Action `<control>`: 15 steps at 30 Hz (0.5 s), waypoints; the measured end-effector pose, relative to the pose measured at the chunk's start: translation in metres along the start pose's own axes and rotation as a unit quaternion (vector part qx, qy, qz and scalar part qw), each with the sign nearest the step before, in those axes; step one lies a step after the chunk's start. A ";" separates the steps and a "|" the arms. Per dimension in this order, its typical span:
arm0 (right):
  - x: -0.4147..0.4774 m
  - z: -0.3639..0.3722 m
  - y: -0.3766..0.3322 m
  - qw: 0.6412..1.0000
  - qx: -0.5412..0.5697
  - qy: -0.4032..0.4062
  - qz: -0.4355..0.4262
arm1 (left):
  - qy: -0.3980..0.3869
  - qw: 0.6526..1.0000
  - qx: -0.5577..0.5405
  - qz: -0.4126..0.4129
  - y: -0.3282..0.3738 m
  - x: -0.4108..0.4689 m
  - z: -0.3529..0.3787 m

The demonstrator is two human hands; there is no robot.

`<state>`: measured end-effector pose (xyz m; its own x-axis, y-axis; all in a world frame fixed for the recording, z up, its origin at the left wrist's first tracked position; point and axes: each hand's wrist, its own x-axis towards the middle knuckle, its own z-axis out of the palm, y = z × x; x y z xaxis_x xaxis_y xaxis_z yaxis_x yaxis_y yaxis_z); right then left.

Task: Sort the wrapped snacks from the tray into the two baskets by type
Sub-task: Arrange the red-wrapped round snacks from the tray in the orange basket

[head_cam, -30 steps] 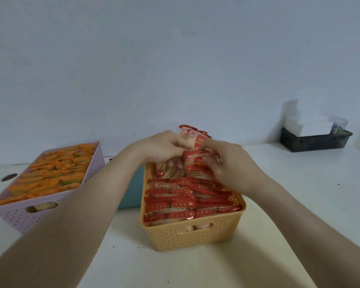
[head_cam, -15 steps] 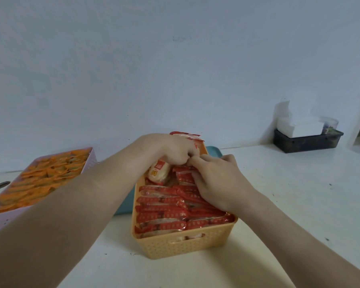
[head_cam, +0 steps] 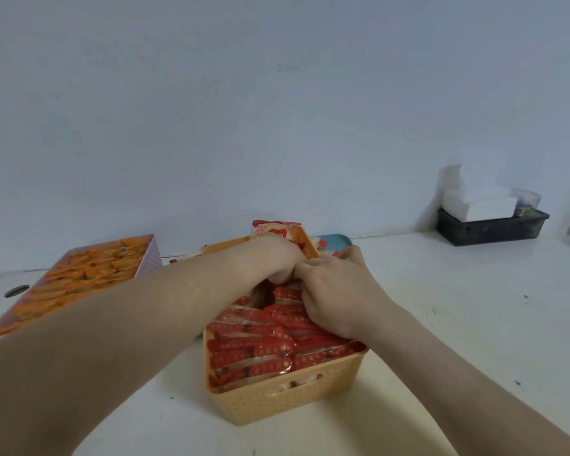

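Where the two hands meet: the far end of the orange basket (head_cam: 277, 403), above the rows of red-wrapped snacks (head_cam: 254, 350) that fill it to the rim.
Left hand (head_cam: 273, 261): fingers curled down among the packets. The fingertips are hidden, so whether they hold a packet cannot be told.
Right hand (head_cam: 336, 291): fingers bent, tips touching the left hand, palm over the red rows. Any grip is likewise hidden.
Upright packet (head_cam: 277, 230): red and white, standing above the far rim just behind the left hand.
Tray (head_cam: 336, 241): teal, one corner showing behind the orange basket.
Pink basket (head_cam: 152, 256): well to the left, filled with orange-wrapped snacks (head_cam: 79, 278).
Table (head_cam: 441, 324): white, with a round hole (head_cam: 16, 290) near its left edge.
Black bin (head_cam: 491, 228): far right, holding a white tissue pack (head_cam: 477, 205).
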<state>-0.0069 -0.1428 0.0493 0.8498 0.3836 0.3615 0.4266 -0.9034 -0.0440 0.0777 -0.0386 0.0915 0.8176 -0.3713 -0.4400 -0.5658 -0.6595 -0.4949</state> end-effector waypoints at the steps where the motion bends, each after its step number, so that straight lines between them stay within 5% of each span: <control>1: 0.000 0.000 -0.001 1.000 -0.001 0.001 0.002 | 0.013 1.000 -0.015 0.007 0.000 -0.003 0.001; 11: -0.003 -0.004 -0.004 0.999 0.031 0.014 0.027 | 0.210 0.973 -0.091 -0.011 -0.004 -0.014 0.024; 15: -0.004 -0.005 -0.004 0.999 0.019 0.017 0.023 | 0.344 0.924 -0.162 -0.040 -0.018 -0.019 0.031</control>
<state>-0.0138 -0.1416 0.0527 0.8578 0.3351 0.3898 0.4001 -0.9114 -0.0968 0.0692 0.0005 0.0849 0.7923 -0.5675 0.2238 -0.5311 -0.8222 -0.2049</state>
